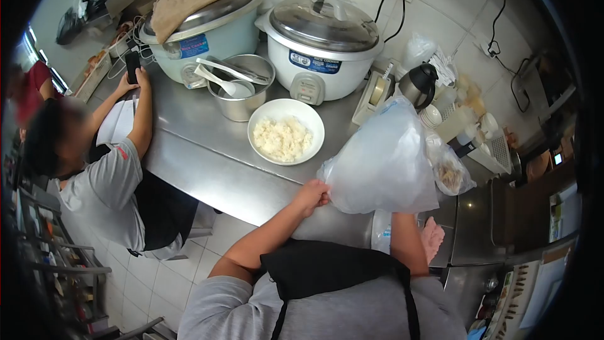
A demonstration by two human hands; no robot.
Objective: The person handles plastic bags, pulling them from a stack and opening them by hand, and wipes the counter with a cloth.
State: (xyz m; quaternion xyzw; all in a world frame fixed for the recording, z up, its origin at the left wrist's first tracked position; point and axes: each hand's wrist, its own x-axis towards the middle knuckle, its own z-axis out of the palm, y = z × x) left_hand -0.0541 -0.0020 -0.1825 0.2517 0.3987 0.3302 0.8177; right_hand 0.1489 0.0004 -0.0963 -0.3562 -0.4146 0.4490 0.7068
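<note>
A big, puffed-out clear plastic bag point(384, 157) stands before me over the counter's right part. My left hand point(313, 196) is closed, pinching the bag's lower left edge. My right forearm point(408, 236) runs up to the bag's lower right, where the bag covers my right hand and its fingers. To the left of the bag, a white bowl point(259, 149) of cooked rice point(283, 138) rests on the steel counter point(207, 157). Behind it, a steel pot point(242, 109) holds a white rice paddle point(236, 90) and metal tongs point(233, 69).
Two rice cookers stand at the back, a white one point(277, 50) and a pale one point(226, 31) with a brown cloth point(192, 3). A seated person point(104, 182) at left holds a phone point(132, 66). A thermos jug point(418, 85) and small bags point(452, 173) sit at right.
</note>
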